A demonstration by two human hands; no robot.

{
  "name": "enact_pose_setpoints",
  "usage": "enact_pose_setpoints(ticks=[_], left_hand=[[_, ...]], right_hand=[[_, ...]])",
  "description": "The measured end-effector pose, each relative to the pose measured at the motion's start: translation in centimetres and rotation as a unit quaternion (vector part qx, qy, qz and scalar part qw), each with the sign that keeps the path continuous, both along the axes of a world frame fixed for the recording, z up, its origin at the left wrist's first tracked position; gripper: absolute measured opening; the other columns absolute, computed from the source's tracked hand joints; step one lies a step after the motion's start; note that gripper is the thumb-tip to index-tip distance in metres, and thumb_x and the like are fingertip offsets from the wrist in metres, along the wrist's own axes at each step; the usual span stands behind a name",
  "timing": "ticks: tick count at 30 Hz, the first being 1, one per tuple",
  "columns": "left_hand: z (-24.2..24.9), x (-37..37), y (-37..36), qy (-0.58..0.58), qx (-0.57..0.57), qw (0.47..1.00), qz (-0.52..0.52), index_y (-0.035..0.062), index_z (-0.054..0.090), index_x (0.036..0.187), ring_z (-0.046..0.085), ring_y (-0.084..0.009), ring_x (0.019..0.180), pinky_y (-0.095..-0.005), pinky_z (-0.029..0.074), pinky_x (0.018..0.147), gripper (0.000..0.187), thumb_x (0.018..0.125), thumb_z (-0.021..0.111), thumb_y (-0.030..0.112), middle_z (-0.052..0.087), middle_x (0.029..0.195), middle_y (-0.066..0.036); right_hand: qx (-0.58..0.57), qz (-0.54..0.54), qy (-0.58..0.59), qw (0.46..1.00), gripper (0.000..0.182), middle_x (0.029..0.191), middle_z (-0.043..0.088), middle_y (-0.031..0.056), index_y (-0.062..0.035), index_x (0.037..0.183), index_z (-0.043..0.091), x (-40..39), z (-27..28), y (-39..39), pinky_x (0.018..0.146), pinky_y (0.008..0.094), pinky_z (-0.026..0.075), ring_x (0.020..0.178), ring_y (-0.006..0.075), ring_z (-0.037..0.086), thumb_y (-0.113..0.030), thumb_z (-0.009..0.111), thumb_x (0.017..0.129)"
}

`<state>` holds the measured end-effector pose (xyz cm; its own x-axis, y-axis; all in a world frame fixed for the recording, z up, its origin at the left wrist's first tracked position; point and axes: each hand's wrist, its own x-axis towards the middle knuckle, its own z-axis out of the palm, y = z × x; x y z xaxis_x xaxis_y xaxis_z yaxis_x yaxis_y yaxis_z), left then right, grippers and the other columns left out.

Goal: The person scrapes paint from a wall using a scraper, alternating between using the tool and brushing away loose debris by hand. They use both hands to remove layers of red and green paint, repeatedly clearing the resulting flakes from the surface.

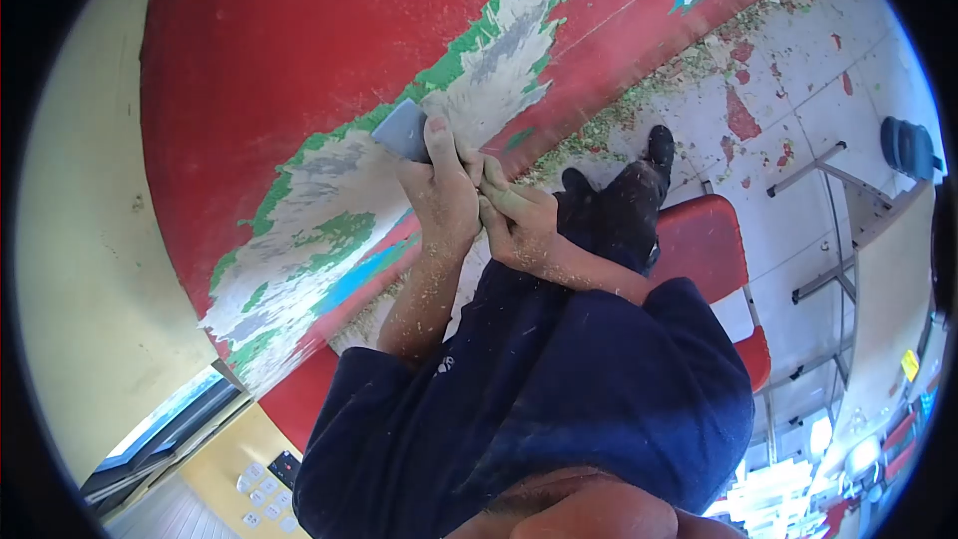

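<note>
A scraper (pixel 402 131) with a flat grey blade lies against the wall (pixel 269 50), at the edge between red paint and a bared whitish strip. My left hand (pixel 444 190) is closed around the scraper, its thumb stretched along the blade. Just beside it, my right hand (pixel 519 220) is closed with curled fingers at the handle end, touching my left hand. The handle itself is hidden by the fingers. Green, grey and blue paint layers show around the bared strip (pixel 319 190).
Paint flakes (pixel 738 115) litter the tiled floor along the wall. A red chair (pixel 704 245) stands right of my legs, with a table (pixel 888 299) farther right. A blue container (pixel 908 147) is at the far right. A window (pixel 160 429) opens at lower left.
</note>
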<state>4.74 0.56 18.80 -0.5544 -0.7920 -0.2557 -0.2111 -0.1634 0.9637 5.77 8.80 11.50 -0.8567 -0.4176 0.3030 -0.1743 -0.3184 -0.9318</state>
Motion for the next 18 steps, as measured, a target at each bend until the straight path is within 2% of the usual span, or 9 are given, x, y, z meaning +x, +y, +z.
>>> enact_pose_setpoints(ticks=[2, 5, 8, 10, 11, 13, 15, 18], left_hand=[[0.5, 0.6, 0.1, -0.015, -0.017, 0.999, -0.032, 0.0072, 0.038, 0.065, 0.045, -0.0178, 0.04, -0.0321, 0.043, 0.04, 0.044, 0.099, 0.041, 0.036, 0.034, 0.05, -0.002], [1.1, -0.8, 0.1, -0.009, -0.04, 0.999, -0.025, 0.0067, 0.038, 0.065, 0.045, -0.017, 0.04, -0.0309, 0.041, 0.04, 0.045, 0.099, 0.041, 0.036, 0.034, 0.05, -0.002], [4.2, -2.7, 0.4, 0.008, -0.104, 0.994, -0.04, 0.0067, 0.04, 0.067, 0.044, -0.0164, 0.04, -0.0303, 0.04, 0.039, 0.042, 0.1, 0.04, 0.033, 0.033, 0.05, -0.002], [3.2, -1.7, 0.1, 0.001, -0.08, 0.996, -0.039, 0.0063, 0.041, 0.066, 0.044, -0.016, 0.04, -0.0303, 0.04, 0.04, 0.042, 0.1, 0.039, 0.031, 0.033, 0.049, -0.001], [0.8, -0.2, -0.3, -0.009, -0.079, 0.996, -0.04, 0.0065, 0.04, 0.065, 0.044, -0.0161, 0.04, -0.0303, 0.04, 0.04, 0.043, 0.1, 0.039, 0.031, 0.033, 0.049, -0.001], [0.1, 0.5, -0.2, -0.031, -0.022, 0.999, -0.031, 0.007, 0.038, 0.062, 0.046, -0.0167, 0.04, -0.0304, 0.041, 0.04, 0.046, 0.1, 0.039, 0.032, 0.034, 0.048, -0.001], [-0.3, 0.9, -0.4, -0.022, -0.018, 0.999, -0.041, 0.0074, 0.038, 0.063, 0.046, -0.0171, 0.04, -0.0309, 0.042, 0.04, 0.045, 0.1, 0.038, 0.032, 0.034, 0.048, -0.001], [-0.2, 0.9, 0.0, 0.004, 0.009, 1.0, -0.03, 0.0063, 0.042, 0.061, 0.046, -0.0154, 0.04, -0.0305, 0.04, 0.039, 0.045, 0.099, 0.042, 0.031, 0.038, 0.049, -0.001]], right_hand=[[-0.013, 0.007, -0.009, 1.0, 0.021, 0.065, 0.056, 0.0154, 0.0059, 0.097, 0.063, 0.4, 0.1, 0.2, 0.047, 0.0344, 0.043, 0.051, 0.0291, 0.056, 0.005, 0.064, 0.076], [-0.026, -0.037, 0.031, 0.999, 0.021, 0.065, 0.055, 0.0156, 0.0059, 0.097, 0.063, -1.5, 0.8, -0.6, 0.047, 0.0348, 0.043, 0.05, 0.0277, 0.056, 0.004, 0.064, 0.076], [-0.02, -0.044, 0.045, 0.998, 0.021, 0.066, 0.056, 0.0163, 0.0061, 0.097, 0.063, -1.5, 1.7, -0.8, 0.048, 0.035, 0.044, 0.052, 0.028, 0.057, 0.004, 0.063, 0.076], [0.006, -0.026, 0.085, 0.996, 0.02, 0.066, 0.055, 0.0166, 0.0058, 0.096, 0.063, -1.6, 1.3, -0.6, 0.048, 0.0353, 0.044, 0.052, 0.0289, 0.058, 0.004, 0.063, 0.076], [-0.002, -0.039, 0.032, 0.999, 0.016, 0.063, 0.054, 0.0162, 0.0042, 0.092, 0.063, -0.5, 0.9, -0.2, 0.047, 0.0364, 0.043, 0.051, 0.0305, 0.057, 0.002, 0.063, 0.076], [0.03, -0.023, 0.029, 0.999, 0.016, 0.062, 0.054, 0.0161, 0.0042, 0.092, 0.063, -0.4, 0.6, -0.1, 0.047, 0.0362, 0.043, 0.051, 0.0307, 0.057, 0.002, 0.063, 0.076], [0.053, 0.02, -0.013, 0.998, 0.015, 0.06, 0.054, 0.0154, 0.004, 0.092, 0.064, 0.5, -0.3, 0.1, 0.046, 0.036, 0.043, 0.051, 0.0303, 0.057, 0.002, 0.062, 0.077], [0.025, 0.01, 0.01, 1.0, 0.026, 0.068, 0.06, 0.0208, 0.0101, 0.106, 0.061, 0.9, -0.2, 0.3, 0.054, 0.0296, 0.047, 0.055, 0.025, 0.062, 0.004, 0.056, 0.08]])
